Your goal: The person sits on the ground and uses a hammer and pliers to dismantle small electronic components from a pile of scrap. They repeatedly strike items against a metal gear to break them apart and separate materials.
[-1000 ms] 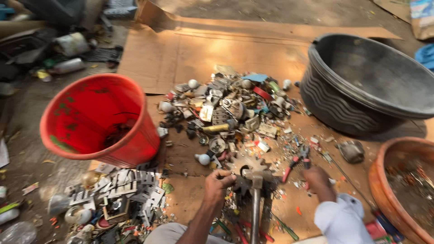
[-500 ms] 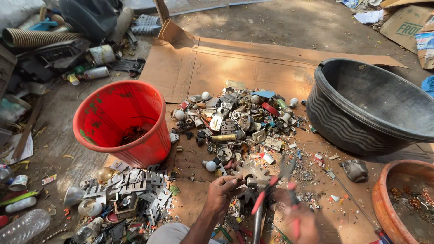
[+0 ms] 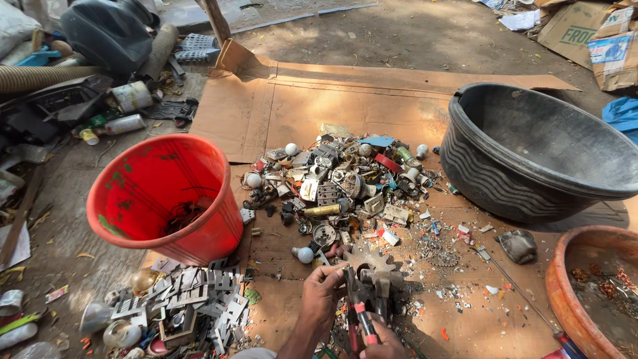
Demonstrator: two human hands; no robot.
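red bucket: wires (few) | black tub: bare | hands: pliers

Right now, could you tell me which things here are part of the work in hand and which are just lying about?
In hand:
left hand on the toothed metal part
right hand gripping red-handled pliers
scrap pile just beyond

Lying about:
red bucket
black tub
orange basin
cardboard sheet
grey metal brackets

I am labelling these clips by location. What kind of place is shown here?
Probably an outdoor scrap-sorting yard: a scrap pile on flattened cardboard, a red bucket and a black tub beside it, junk around.
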